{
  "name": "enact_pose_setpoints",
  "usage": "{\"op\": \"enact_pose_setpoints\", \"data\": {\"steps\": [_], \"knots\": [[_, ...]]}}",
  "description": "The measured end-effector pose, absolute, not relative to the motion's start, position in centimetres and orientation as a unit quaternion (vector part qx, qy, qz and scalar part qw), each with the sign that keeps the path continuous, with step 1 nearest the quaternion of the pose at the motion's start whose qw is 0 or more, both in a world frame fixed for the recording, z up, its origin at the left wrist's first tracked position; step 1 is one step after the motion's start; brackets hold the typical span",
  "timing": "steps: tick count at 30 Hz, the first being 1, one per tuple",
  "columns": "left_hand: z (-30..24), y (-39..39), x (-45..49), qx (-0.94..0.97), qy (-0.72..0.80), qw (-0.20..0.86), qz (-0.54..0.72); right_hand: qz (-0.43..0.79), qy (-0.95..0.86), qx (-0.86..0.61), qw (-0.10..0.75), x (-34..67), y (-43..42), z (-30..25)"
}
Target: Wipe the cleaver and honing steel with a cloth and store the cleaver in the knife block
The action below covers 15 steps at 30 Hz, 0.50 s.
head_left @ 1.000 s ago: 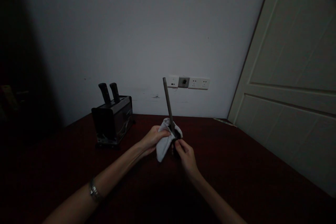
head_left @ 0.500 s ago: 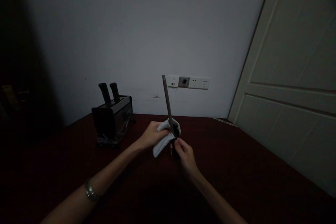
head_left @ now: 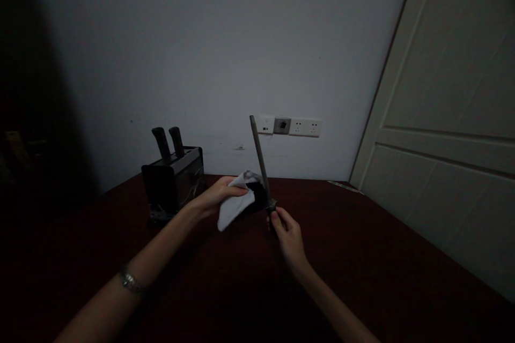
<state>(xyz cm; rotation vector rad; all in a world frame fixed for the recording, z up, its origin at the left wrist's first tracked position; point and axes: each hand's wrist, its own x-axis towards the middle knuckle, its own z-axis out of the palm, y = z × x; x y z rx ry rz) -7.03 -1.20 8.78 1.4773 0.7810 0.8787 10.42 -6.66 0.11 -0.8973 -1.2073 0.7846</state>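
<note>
My right hand point(head_left: 286, 233) grips the dark handle of a honing steel point(head_left: 259, 158), whose grey rod stands nearly upright, tilted a little to the left. My left hand point(head_left: 217, 195) is closed on a white cloth point(head_left: 233, 204), held just left of the rod's base. The cloth's upper edge lies close to the rod; I cannot tell whether they touch. A metal bracelet point(head_left: 129, 282) sits on my left wrist. Both hands hover over a dark red table point(head_left: 362, 257).
A black knife block point(head_left: 173, 182) with two black handles sticking up stands at the back left of the table. A row of wall sockets point(head_left: 290, 126) is behind the rod. A white door point(head_left: 454, 134) closes off the right side.
My left hand with the cloth has drawn away from the base of the rod, up and to the left. The cloth no longer wraps the rod. My right hand kept the steel almost still.
</note>
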Motion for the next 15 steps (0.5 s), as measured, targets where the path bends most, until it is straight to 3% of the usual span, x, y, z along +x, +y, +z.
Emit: {"op": "enact_pose_setpoints", "data": {"steps": [6,15], "knots": [[6.0,1.5,-6.2,0.607,0.384,0.525,0.458,0.394,-0.514,-0.379,0.661,10.4,-6.3,-0.6],[-1.4,0.3,-2.1,0.757,0.344,0.432,0.349,0.402,-0.507,-0.372,0.666,10.3,-6.3,-0.6]]}}
